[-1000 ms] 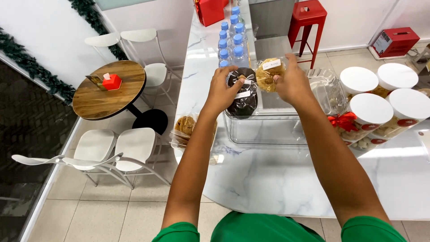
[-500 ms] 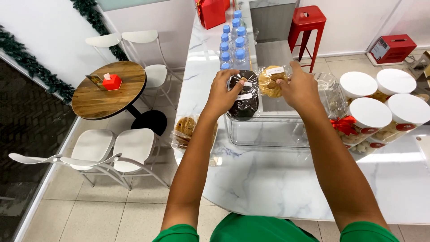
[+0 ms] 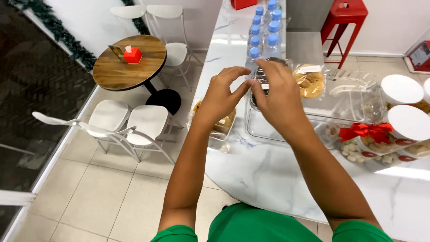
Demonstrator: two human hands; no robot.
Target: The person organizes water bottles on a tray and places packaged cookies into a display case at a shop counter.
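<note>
Both my hands meet over the left end of a clear plastic bin (image 3: pixel 268 131) on the white marble counter (image 3: pixel 268 179). A round pack of dark cookies (image 3: pixel 259 84) stands between them, mostly hidden. My left hand (image 3: pixel 221 92) pinches its left edge, and my right hand (image 3: pixel 278 89) covers its top and right side with the fingers closed on it. A pack of light brown cookies (image 3: pixel 310 80) stands free in the bin just right of my right hand. Below my left wrist sits a small clear box of cookies (image 3: pixel 220 127).
Several blue-capped water bottles (image 3: pixel 264 31) stand in rows behind the bin. White-lidded cookie jars (image 3: pixel 400 89) and one with a red bow (image 3: pixel 365 131) crowd the right. Beyond the counter are a red stool (image 3: pixel 345 18), a round wooden table (image 3: pixel 127 62) and white chairs (image 3: pixel 134 123).
My right hand let go of the light cookie pack, which now stands in the bin, and moved left onto the dark pack. My left hand stayed on the dark pack.
</note>
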